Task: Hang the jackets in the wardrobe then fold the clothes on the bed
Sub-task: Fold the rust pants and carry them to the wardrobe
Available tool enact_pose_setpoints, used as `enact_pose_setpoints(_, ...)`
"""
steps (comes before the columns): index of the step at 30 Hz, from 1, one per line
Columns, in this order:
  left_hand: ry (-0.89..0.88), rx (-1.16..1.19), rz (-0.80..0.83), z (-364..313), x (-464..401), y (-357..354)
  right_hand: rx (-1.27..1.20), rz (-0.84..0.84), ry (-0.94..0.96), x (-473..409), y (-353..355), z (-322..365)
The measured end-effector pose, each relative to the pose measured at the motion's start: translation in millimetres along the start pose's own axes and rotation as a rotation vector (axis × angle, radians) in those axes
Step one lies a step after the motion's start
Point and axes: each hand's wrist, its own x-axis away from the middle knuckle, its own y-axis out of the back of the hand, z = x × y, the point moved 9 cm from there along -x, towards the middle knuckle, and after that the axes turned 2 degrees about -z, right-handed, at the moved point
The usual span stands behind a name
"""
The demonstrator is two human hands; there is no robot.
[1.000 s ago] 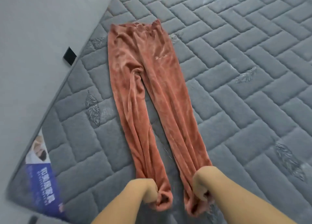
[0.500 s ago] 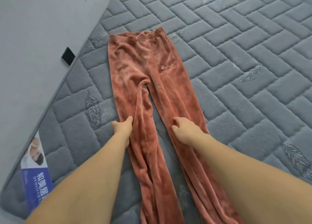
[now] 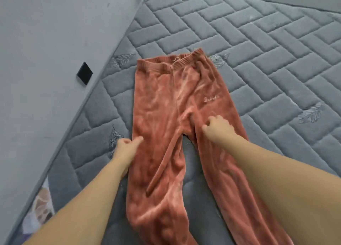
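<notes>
Rust-orange velvet trousers [image 3: 166, 100] lie spread on the grey quilted mattress [image 3: 258, 50], waistband away from me and legs running toward me. My left hand [image 3: 127, 146] rests at the outer edge of the left leg, its thumb on the fabric. My right hand [image 3: 217, 128] lies on the right leg just beside the crotch, fingers bent down onto the cloth. Neither hand visibly lifts the fabric. The leg ends are out of view below.
A grey wall [image 3: 46, 60] runs along the mattress's left edge and carries a small black square plate [image 3: 84, 75]. A printed label [image 3: 39, 207] sits on the mattress near the lower left corner. Bare mattress stretches to the right and beyond the waistband.
My hands let go of the trouser cuffs and slid up the legs, from the ends to mid-leg and now to the thighs near the crotch. My view moved closer to the waistband.
</notes>
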Motion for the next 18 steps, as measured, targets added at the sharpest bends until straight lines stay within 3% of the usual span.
enact_pose_setpoints(2,-0.015,0.275,-0.01,-44.6,-39.8,-19.0,-0.093,-0.107,-0.081,-38.7,7.6,-8.6)
enact_pose_setpoints(5,0.056,0.489,0.168,-87.3,-82.2,-71.1,-0.239,-0.207,-0.281,-83.2,11.0,-31.0)
enact_pose_setpoints(7,0.056,0.416,0.227,-102.0,-97.1,-91.3,-0.217,-0.218,-0.397,-101.6,4.9,-42.1)
enact_pose_setpoints(8,0.013,0.351,0.148,-106.2,-105.7,-84.0,-0.175,-0.24,-0.419,-109.9,5.5,-45.2)
enact_pose_setpoints(11,-0.112,0.025,-0.317,-108.0,-130.5,-13.9,-0.263,-0.349,-0.378,-139.7,22.9,-46.3)
enact_pose_setpoints(12,-0.116,-0.06,-0.394,-108.9,-134.1,3.9,-0.316,-0.389,-0.351,-150.7,31.1,-43.9)
enact_pose_setpoints(16,0.012,0.03,-0.252,-118.0,-163.7,-11.7,-0.202,-0.589,-0.284,-173.9,42.7,-33.2)
enact_pose_setpoints(18,0.047,-0.128,-0.309,-132.7,-175.7,-23.6,-0.177,-0.705,-0.27,-177.7,30.7,-33.6)
